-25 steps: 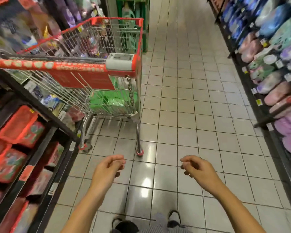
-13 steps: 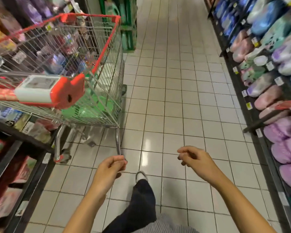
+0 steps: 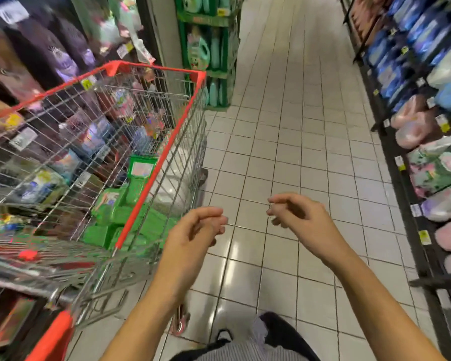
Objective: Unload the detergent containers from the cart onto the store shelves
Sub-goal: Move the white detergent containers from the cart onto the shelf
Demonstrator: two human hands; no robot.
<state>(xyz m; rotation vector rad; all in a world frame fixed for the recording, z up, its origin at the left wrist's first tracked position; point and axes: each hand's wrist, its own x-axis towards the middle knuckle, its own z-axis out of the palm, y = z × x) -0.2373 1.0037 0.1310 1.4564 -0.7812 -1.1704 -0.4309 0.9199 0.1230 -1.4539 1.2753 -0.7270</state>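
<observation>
A red-rimmed wire shopping cart (image 3: 162,157) stands on the left of the aisle, close against the left-hand shelves (image 3: 50,56), which hold dark purple packs. The green detergent containers (image 3: 120,207) are in the cart's basket. Most lie flat in a heap on its floor towards the near right corner, and one with a pale label stands above them against the right side wall.

Both hands are raised in front of the body over the white tiled floor (image 3: 284,121), and both are empty. The left hand (image 3: 195,230) has its fingers loosely curled with the fingertips drawn towards the thumb. It hangs just beside the cart's near right corner, clear of the red rim. The right hand (image 3: 297,214) is loosely curled in the same way, further out over the open aisle, and grips nothing. The two hands are near each other but apart.

Beyond the front of the cart stands a green display rack (image 3: 208,82) with pale green bottles on its shelves. The right-hand shelves (image 3: 391,157) run along the other side of the aisle and carry blue packs (image 3: 414,35) higher up, with pink and pastel pouches (image 3: 414,126) below. Yellow price tags are fixed along the shelf edges.

At the bottom edge a striped garment (image 3: 245,353) and a dark trouser leg (image 3: 284,332) show. The near end of the cart is blurred.
</observation>
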